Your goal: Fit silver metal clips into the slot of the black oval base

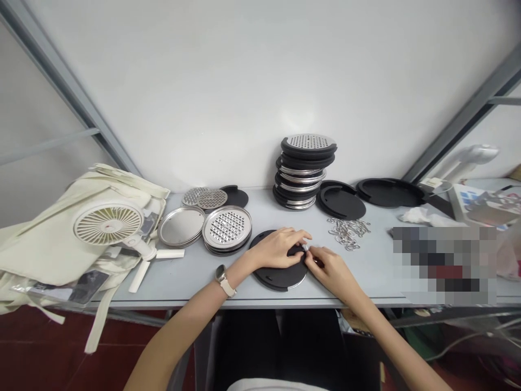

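Note:
A black round plate with a thin silver rim at its lower right lies on the table in front of me. My left hand rests over its top and holds it, thumb and fingertips reaching the right edge. At that edge a small shiny metal piece, perhaps a wire clip, shows between both hands. My right hand pinches there with closed fingers, which partly hide the piece. Behind my right hand lies a loose heap of silver wire clips. To the left of the plate sits a stack of round metal graters.
A tall stack of black-rimmed grater discs stands by the wall. Black round covers lie beside it, with black trays farther right. Plain metal discs, a white fan and a cream bag are at left.

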A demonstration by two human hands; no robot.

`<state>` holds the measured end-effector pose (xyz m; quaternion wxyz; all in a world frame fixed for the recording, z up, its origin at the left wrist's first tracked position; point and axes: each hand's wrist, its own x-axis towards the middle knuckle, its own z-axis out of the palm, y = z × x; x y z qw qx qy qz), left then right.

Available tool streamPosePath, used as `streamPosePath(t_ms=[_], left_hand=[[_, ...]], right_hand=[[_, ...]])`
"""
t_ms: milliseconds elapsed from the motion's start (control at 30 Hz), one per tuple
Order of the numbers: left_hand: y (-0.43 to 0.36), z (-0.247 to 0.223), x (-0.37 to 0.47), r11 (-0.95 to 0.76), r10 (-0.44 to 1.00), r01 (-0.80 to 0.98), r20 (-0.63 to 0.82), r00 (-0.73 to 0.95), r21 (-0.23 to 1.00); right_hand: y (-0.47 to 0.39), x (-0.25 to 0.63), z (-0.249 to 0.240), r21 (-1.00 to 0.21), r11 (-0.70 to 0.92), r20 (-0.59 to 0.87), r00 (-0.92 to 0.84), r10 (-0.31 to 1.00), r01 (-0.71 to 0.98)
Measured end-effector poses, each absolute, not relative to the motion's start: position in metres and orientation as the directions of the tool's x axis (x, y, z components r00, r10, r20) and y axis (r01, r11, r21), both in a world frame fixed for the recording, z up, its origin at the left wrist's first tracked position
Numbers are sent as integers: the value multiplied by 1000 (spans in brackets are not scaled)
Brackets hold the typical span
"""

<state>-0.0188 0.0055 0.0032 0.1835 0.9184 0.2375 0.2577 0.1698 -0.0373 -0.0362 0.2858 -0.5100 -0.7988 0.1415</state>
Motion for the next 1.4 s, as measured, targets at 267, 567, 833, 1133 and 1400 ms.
streamPosePath(t_ms=[267,567,833,1133,1400], left_hand=[[6,4,-18,-750,580,303,363,729,588],[5,7,-18,-716,605,298,348,716,631],[5,6,-19,-740,593,306,365,718,599],[5,3,-19,-722,601,256,399,693,643],[3,3,-17,-718,581,235,378,721,655]], right_hand=[[-39,169,-35,-509,441,318,-315,894,739],[-40,168,-32,-482,433,322,-306,896,762],[-40,168,-32,-466,435,312,-317,896,771],[-41,166,-29,-498,424,338,-281,898,757],[-37,168,-33,-463,436,341,-299,891,772]])
